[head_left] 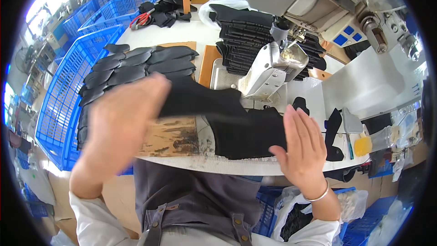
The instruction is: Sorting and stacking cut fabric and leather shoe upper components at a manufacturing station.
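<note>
My left hand (129, 116), smeared by motion, is raised over the left side of the table. From its fingertips a black fabric piece (202, 98) stretches to the right, its lower edge blurred; the hand appears to grip its left end. A second black fabric piece (250, 139) lies flat at the table's front edge, partly under the first. Beside its right edge is my right hand (302, 150), open, fingers stretched out and thumb apart, holding nothing. Just beyond the fabric stands the white arm of a sewing machine (273, 70).
Overlapping dark curved pieces (123, 70) lie at the left, next to a blue crate (68, 95). A stack of black pieces (243, 36) stands behind the machine. Red-handled scissors (143, 18) lie at the back left. A worn wooden board (170, 139) is at the front.
</note>
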`<move>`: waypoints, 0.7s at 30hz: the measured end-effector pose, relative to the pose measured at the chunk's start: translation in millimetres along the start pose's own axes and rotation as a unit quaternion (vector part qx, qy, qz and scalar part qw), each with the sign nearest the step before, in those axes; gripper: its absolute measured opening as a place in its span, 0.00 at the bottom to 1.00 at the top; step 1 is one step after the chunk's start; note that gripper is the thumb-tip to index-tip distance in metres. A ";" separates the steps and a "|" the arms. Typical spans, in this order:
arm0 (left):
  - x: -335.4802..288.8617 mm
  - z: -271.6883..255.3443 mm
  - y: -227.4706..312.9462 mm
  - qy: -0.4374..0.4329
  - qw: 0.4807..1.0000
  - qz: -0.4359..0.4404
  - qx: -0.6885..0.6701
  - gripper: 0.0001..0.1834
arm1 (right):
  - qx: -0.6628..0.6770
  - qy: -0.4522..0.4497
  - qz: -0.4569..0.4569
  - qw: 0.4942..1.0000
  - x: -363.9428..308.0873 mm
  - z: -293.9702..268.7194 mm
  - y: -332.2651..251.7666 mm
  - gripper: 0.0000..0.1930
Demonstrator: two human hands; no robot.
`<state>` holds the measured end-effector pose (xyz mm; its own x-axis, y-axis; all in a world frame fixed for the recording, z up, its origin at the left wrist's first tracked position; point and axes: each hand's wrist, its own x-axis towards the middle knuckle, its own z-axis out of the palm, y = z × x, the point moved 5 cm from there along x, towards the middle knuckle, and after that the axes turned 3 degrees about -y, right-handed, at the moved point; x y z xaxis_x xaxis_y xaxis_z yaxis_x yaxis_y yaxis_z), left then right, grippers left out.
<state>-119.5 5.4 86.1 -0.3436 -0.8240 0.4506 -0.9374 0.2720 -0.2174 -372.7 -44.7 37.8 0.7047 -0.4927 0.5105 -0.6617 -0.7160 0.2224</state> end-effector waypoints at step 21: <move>216.1 83.5 -2.6 0.059 0.987 0.129 -0.077 0.11 | 0.197 0.022 0.078 0.977 -52.1 66.3 -3.9 0.19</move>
<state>-186.6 -215.0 111.7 -0.5675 -0.6567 0.4967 -0.8123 0.5453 -0.2070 -389.9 -49.1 -44.7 0.5856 -0.5963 0.5491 -0.6042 -0.7727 -0.1946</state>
